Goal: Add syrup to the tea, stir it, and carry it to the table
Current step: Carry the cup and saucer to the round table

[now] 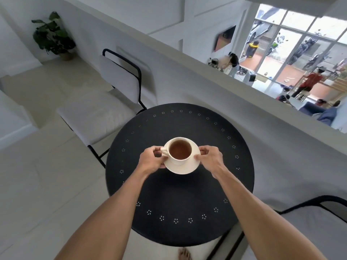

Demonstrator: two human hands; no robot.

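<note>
Below my fingers spreads the round black table (178,194), white chairs beside it. I hold the saucer (185,167) between both hands, cup of tea (179,150) on top. My left hand (151,160) pinches its left rim, my right hand (209,158) the right rim; whether it touches the tabletop, I cannot tell

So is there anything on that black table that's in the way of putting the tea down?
Nothing visible. The saucer with the cup is held by the left hand and right hand over the round black table, whose visible top is bare.
</note>
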